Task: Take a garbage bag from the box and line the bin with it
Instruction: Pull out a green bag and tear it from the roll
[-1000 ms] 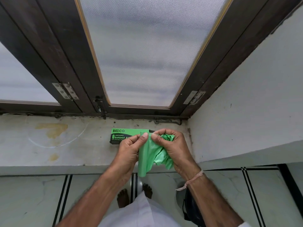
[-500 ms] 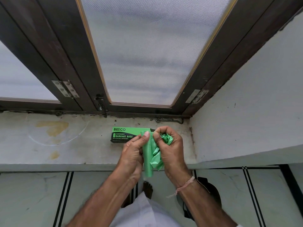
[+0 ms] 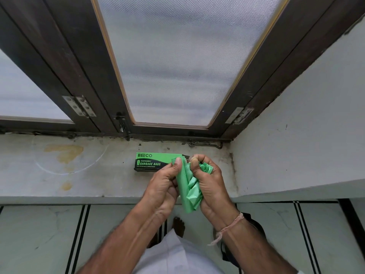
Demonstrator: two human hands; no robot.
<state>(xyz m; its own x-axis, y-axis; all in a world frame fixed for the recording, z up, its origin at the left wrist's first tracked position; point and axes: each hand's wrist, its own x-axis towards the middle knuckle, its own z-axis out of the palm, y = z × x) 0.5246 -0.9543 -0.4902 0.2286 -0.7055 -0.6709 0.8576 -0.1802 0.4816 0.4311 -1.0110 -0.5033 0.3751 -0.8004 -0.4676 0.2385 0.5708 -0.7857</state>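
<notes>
Garbage bag [image 3: 189,186] crumpled, gripped between left hand [image 3: 164,186] and right hand [image 3: 209,182]; box [image 3: 154,162] just beyond left fingertips, contents hidden.

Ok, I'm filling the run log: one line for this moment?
stage: opening bag | left hand: pinching green bag | right hand: bunching bag | box: on sill | bin: unlined

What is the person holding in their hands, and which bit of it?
A green garbage bag. The left hand pinches its top edge; the right hand grips the crumpled part beside it. The lower end hangs free.
</notes>
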